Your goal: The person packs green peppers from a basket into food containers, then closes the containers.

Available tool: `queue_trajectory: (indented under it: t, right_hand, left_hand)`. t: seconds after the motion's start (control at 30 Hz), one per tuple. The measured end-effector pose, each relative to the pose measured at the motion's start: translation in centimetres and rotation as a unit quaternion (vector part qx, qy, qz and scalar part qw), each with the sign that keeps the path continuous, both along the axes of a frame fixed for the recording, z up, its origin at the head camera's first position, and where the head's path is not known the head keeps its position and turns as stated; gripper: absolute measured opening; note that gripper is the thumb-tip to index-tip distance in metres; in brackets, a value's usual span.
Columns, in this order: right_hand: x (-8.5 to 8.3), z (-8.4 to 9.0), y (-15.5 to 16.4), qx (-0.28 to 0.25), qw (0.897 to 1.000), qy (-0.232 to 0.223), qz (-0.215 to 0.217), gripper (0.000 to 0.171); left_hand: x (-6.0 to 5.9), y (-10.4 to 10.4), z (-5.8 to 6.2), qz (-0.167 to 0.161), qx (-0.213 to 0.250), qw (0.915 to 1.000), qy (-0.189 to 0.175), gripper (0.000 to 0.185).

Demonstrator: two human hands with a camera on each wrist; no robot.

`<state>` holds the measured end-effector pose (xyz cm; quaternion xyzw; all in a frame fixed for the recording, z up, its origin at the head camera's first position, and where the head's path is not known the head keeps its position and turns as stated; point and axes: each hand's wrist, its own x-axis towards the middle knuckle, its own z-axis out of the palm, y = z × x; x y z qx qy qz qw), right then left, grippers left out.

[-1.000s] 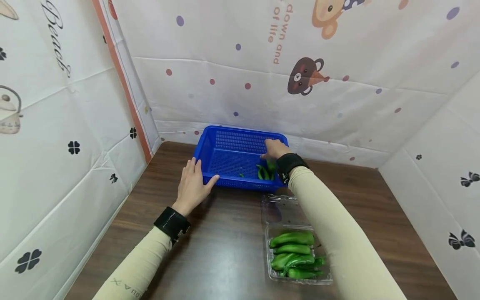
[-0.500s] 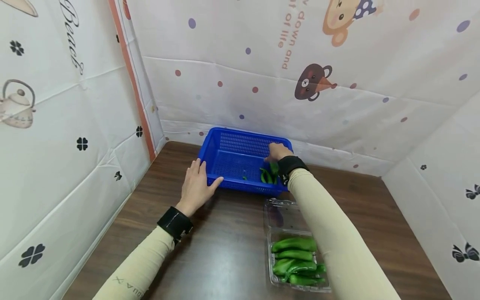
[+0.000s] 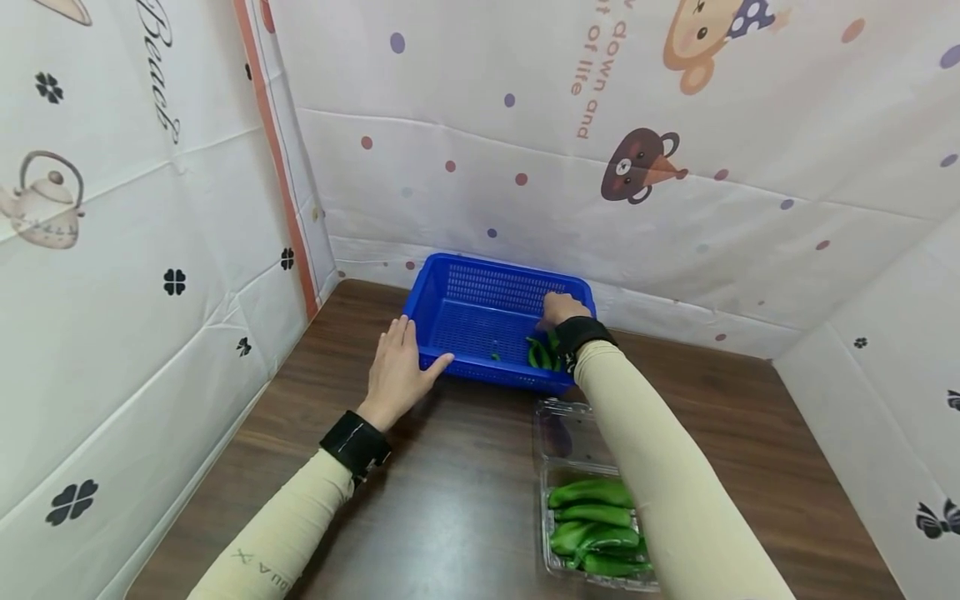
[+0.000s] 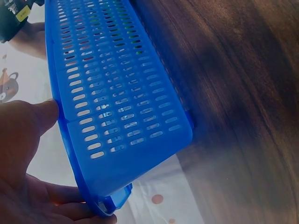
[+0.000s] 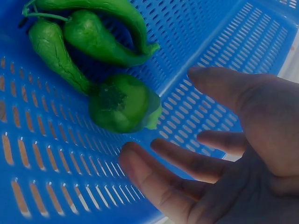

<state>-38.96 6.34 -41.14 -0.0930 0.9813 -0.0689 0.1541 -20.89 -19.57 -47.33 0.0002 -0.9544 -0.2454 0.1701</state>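
A blue perforated basket (image 3: 480, 321) stands at the back of the brown table. My left hand (image 3: 399, 372) rests flat against its near left corner, thumb on the front wall (image 4: 117, 112). My right hand (image 3: 558, 308) hovers inside the basket at the right side with fingers spread (image 5: 187, 163), holding nothing. Just below it lie several green peppers (image 3: 542, 353), one of them short and stubby (image 5: 124, 103), two long ones (image 5: 88, 42) beside it on the basket floor.
A clear plastic clamshell (image 3: 592, 517) with several more green peppers (image 3: 592, 525) lies open at the near right, partly under my right forearm. Patterned cloth walls (image 3: 525, 150) close in the table on three sides.
The view has shifted slightly. My right hand stays over the peppers in the basket, drawn back a little; the left hand keeps its place on the basket corner.
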Motion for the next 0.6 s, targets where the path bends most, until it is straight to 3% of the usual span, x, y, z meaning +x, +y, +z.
queue_trajectory:
  t: [0.2,0.37,0.6]
  right_hand:
    - [-0.32,-0.01,-0.25,0.003,1.0,-0.02,-0.002,0.029]
    - [-0.43,-0.03,-0.26,0.001,0.999,-0.049,-0.004,0.034]
    - [-0.81,-0.55,-0.05,0.003,0.999,-0.05,-0.003,0.033]
  left_hand:
    - [-0.1,-0.29,0.01,0.002,-0.006,1.0,0.006,0.092]
    - [-0.22,-0.28,-0.04,0.0,-0.011,0.9999,0.007,0.093]
    - [-0.12,-0.13,-0.13,-0.001,-0.003,1.0,0.007,0.092]
